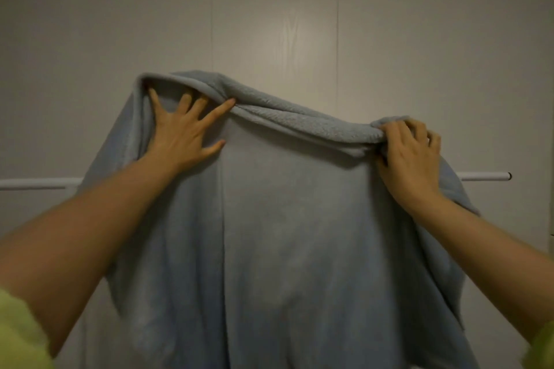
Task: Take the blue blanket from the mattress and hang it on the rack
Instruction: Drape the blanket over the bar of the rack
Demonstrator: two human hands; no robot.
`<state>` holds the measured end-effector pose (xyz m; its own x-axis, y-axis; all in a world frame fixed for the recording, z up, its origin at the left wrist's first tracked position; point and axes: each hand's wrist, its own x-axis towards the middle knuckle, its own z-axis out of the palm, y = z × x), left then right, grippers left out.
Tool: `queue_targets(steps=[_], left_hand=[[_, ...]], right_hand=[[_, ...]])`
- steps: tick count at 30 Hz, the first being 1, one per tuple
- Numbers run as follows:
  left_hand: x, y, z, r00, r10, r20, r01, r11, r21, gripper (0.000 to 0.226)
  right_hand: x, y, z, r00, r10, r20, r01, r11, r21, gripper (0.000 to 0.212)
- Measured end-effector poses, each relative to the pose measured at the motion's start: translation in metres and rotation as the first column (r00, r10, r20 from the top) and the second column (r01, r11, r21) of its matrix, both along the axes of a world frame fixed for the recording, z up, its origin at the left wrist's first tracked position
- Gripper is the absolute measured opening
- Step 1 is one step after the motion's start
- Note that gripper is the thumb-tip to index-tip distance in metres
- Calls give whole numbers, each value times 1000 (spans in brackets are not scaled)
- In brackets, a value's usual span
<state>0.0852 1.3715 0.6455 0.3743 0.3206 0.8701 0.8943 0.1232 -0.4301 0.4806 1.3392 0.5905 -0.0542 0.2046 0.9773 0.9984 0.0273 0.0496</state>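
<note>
The blue blanket [287, 234] hangs in front of me as a wide soft sheet, its top edge folded over and raised well above the white rack bar [39, 183]. My left hand [183, 132] lies flat against the blanket's upper left with its fingers spread, the fold draped over the fingertips. My right hand [410, 153] grips the bunched top edge at the upper right. The rack bar shows only at the left and, with its end cap, at the right; its middle is hidden behind the blanket.
A pale panelled wall [269, 9] with vertical seams stands close behind the rack. The mattress is out of view. Yellow-green sleeves show at the bottom corners.
</note>
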Motion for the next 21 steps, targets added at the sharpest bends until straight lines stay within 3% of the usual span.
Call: queue_targets(steps=[4, 9, 11, 13, 14, 15, 16, 17, 18, 19, 21], left_hand=[[11, 51, 25, 992, 56, -117, -50, 997, 58, 89], [32, 128, 56, 985, 81, -152, -71, 995, 70, 90], [37, 157, 50, 982, 36, -187, -33, 999, 21, 88], [46, 186, 31, 966, -56, -251, 5, 980, -200, 79], [51, 193, 20, 966, -103, -238, 0, 918, -397, 72], [56, 197, 9, 981, -111, -159, -12, 783, -622, 64], [62, 201, -1, 998, -52, -46, -6, 595, -804, 57], [66, 203, -6, 998, 48, 40, 17, 400, -917, 50], [70, 203, -7, 988, 117, 98, 67, 245, -967, 42], [73, 204, -6, 975, 120, 186, 164, 171, -972, 35], [87, 198, 1, 895, 34, 446, 436, 154, -887, 31]], right_hand=[[20, 55, 13, 1000, 24, 10, -25, 998, 52, 25], [48, 128, 47, 998, 30, 48, -33, 997, 66, 27], [57, 155, 49, 996, 11, 84, -6, 999, -50, 26], [72, 180, 49, 994, -31, 105, 69, 919, -389, 32], [76, 184, 50, 997, -36, 68, 71, 787, -612, 41], [79, 186, 51, 999, -42, 20, 41, 594, -804, 50], [83, 188, 51, 999, -44, -1, 17, 408, -913, 55], [86, 186, 52, 1000, -22, -4, 2, 298, -955, 55], [90, 184, 52, 1000, 12, -29, -31, 275, -961, 51], [94, 183, 53, 995, 41, -89, -98, 317, -943, 46], [107, 179, 54, 950, 109, -292, -308, 460, -833, 35]])
